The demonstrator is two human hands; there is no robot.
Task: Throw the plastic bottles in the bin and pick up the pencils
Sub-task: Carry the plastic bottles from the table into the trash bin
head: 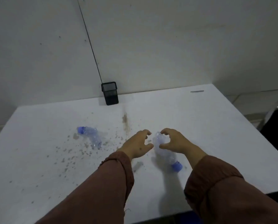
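A crushed clear plastic bottle (165,152) with a blue cap lies on the white table (216,126), cap pointing toward me. My left hand (137,145) and my right hand (175,141) hover on either side of its base, fingers curled and apart, the right thumb and fingertips close to the plastic. I cannot tell if they touch it. A second crushed bottle (90,136) with a blue cap lies to the left among brown specks. A dark pencil-like stick (197,91) lies at the far right corner.
A black mesh pen holder (110,92) stands at the table's back edge against the wall. Brown stains and crumbs spread over the table's left middle. A dark chair (275,126) stands off the right edge. A thin black cable runs up the wall.
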